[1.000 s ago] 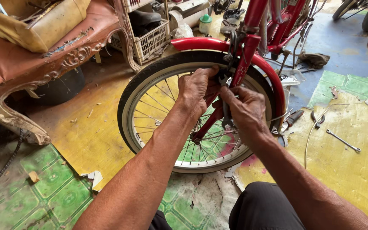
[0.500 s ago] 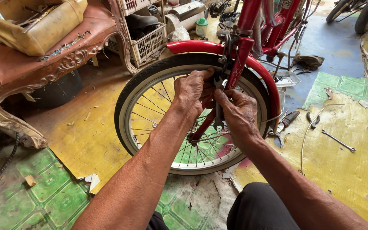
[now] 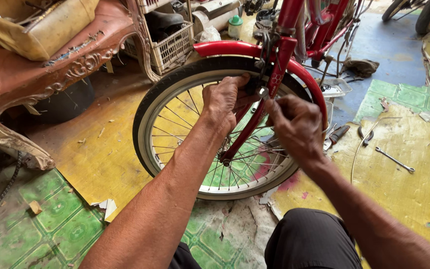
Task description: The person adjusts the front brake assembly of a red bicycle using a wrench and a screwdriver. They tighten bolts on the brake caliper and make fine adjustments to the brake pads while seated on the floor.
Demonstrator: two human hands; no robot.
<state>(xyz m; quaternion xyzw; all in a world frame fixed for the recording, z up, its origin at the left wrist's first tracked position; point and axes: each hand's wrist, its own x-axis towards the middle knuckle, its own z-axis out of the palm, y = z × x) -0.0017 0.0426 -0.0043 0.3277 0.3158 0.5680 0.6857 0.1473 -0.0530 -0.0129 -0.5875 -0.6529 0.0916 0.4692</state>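
Both hands have held station at the brake caliper (image 3: 261, 89) on the red fork (image 3: 274, 79), above the front wheel (image 3: 175, 124). My left hand (image 3: 225, 102) grips the caliper; right hand (image 3: 297, 124) fingers (image 3: 270, 105) pinch closed beside it, contents indiscernible. I judge adjustment ongoing.

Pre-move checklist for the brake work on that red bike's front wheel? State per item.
1. Left hand on the work: ok, it rests over the tyre at the fork, fingers curled toward the brake.
2. Right hand on the work: ok, fingertips pinch at the small metal part beside the red fork.
3. What the right hand pinches: cannot tell, too small to identify.
4. Wheel seated in fork: ok, the axle end sits at the fork tip.
5. Tools nearby: ok, a wrench and pliers lie on the yellow floor to the right.
6. Brake pads against rim: cannot tell, hands hide them.
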